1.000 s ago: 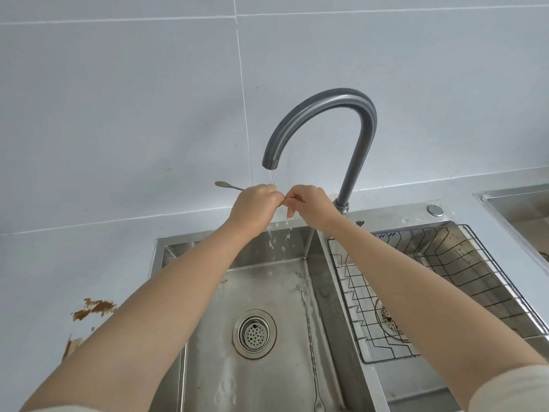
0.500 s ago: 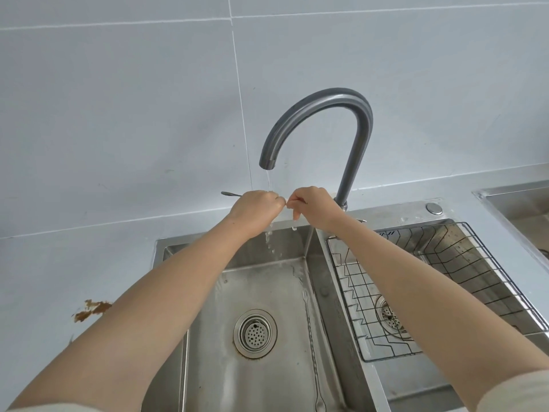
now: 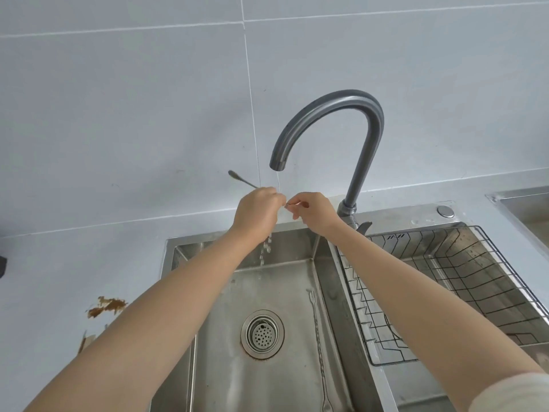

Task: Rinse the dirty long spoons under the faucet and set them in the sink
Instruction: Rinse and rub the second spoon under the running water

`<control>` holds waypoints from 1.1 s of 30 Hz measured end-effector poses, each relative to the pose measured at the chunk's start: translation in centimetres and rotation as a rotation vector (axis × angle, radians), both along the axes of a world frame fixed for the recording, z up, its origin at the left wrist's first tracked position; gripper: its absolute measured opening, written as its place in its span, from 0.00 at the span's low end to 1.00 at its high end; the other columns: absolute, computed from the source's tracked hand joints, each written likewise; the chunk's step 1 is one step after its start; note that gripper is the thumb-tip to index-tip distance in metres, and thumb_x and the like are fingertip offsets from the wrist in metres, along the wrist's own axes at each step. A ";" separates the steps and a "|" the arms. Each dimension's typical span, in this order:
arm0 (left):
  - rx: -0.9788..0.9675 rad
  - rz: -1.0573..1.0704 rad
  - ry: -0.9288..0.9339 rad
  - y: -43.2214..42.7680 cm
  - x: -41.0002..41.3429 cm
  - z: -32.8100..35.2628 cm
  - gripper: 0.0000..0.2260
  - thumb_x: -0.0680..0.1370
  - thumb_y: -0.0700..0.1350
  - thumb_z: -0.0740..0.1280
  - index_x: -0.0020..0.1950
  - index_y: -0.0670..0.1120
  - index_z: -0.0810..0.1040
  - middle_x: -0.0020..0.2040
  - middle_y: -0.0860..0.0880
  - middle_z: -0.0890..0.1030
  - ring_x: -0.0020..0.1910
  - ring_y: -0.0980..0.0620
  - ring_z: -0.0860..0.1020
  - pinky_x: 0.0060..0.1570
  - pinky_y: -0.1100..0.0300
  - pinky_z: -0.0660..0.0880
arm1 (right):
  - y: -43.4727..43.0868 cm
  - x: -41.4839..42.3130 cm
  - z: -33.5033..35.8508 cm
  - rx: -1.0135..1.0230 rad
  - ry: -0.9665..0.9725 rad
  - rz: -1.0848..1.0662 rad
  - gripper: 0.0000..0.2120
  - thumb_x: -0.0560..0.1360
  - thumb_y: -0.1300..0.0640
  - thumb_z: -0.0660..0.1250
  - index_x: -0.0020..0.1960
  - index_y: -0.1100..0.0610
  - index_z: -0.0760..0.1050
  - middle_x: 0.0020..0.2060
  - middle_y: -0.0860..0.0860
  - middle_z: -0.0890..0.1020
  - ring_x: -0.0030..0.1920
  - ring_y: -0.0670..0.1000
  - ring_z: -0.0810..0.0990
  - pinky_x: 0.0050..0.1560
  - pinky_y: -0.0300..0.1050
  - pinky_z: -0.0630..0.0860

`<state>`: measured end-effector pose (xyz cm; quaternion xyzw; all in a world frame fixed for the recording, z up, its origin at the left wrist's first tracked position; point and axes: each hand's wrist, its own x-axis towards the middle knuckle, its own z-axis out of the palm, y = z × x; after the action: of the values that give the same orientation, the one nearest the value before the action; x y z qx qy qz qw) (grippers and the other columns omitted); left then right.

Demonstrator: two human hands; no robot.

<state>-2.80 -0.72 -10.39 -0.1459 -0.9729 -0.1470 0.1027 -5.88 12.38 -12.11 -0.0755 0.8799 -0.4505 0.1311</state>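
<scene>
Under the faucet [image 3: 350, 108]: a thin stream [image 3: 279, 181] fell between the two hands onto the spoon's shaft and broke into drops below the left wrist; judged step, rinsing one spoon
Left hand [image 3: 257, 211]: fingers curled round the long spoon [image 3: 242, 179], which sat raised well above the basin; one end stuck out leftward past the knuckles
Right hand [image 3: 312, 211]: thumb and forefinger pinched the spoon's other end; which end was the bowl could not be told
Doing it well: the flow looked weak, so slow passes seemed wise; sliding the shaft sideways through the stream and rolling it between the fingers should wet every face; lowering it toward the basin would likely cut splashing
Left basin [image 3: 225, 376]: wet steel; it held a round strainer drain [image 3: 262, 334] and a twisted-handled utensil [image 3: 319, 337] lying lengthwise near the right wall, its far tip looking forked
Right basin [image 3: 487, 263]: it held a black wire rack [image 3: 401, 356]; a second drain partly showed through the wires
Landing spot: beside the twisted-handled utensil seemed the natural place
</scene>
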 end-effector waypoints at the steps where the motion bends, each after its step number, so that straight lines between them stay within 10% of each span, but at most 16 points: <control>1: 0.095 0.072 -0.053 0.0 0.1 -0.4 0.07 0.71 0.29 0.64 0.42 0.35 0.82 0.40 0.37 0.83 0.43 0.38 0.79 0.38 0.51 0.76 | -0.1 0.1 -0.1 -0.039 -0.023 -0.012 0.07 0.77 0.59 0.63 0.49 0.61 0.77 0.29 0.47 0.74 0.28 0.45 0.69 0.32 0.36 0.66; 10: 0.563 0.301 -0.457 -0.2 2.1 -3.3 0.12 0.78 0.38 0.61 0.41 0.33 0.80 0.33 0.44 0.79 0.32 0.49 0.77 0.40 0.59 0.74 | -1.4 1.5 -0.7 -0.294 -0.167 -0.057 0.05 0.78 0.63 0.59 0.44 0.59 0.70 0.35 0.53 0.81 0.28 0.39 0.79 0.26 0.26 0.68; 19: 0.797 0.314 -0.503 0.1 2.4 -3.9 0.04 0.76 0.38 0.65 0.44 0.42 0.80 0.35 0.46 0.78 0.39 0.47 0.75 0.47 0.49 0.75 | -2.3 2.3 -0.5 -0.394 -0.189 -0.078 0.10 0.77 0.62 0.62 0.38 0.54 0.68 0.51 0.69 0.81 0.40 0.55 0.75 0.41 0.46 0.72; 22: 0.870 0.330 -0.502 -0.1 2.4 -4.0 0.16 0.76 0.34 0.62 0.32 0.49 0.76 0.30 0.50 0.78 0.38 0.46 0.76 0.50 0.45 0.77 | -2.4 2.1 -0.5 -0.424 -0.187 -0.075 0.11 0.78 0.63 0.59 0.38 0.55 0.69 0.42 0.62 0.82 0.36 0.57 0.75 0.46 0.54 0.75; 25: 0.947 0.336 -0.512 -0.1 2.2 -3.8 0.16 0.75 0.32 0.63 0.31 0.49 0.76 0.25 0.53 0.78 0.36 0.45 0.76 0.46 0.43 0.78 | -2.4 1.6 -0.3 -0.431 -0.149 -0.117 0.10 0.77 0.65 0.60 0.38 0.57 0.72 0.36 0.50 0.80 0.36 0.50 0.77 0.44 0.42 0.77; 33: 1.015 0.355 -0.475 0.0 1.7 -3.2 0.13 0.73 0.33 0.68 0.33 0.48 0.74 0.29 0.47 0.77 0.31 0.46 0.75 0.46 0.47 0.78 | -2.3 1.2 1.0 -0.565 -0.138 -0.174 0.06 0.76 0.69 0.60 0.46 0.61 0.74 0.34 0.53 0.79 0.29 0.43 0.80 0.35 0.35 0.79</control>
<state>-1.06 -0.74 -13.63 0.1235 -0.7868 -0.6035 -0.0380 -4.68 10.09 -11.07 -0.0025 0.7117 -0.6912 0.1254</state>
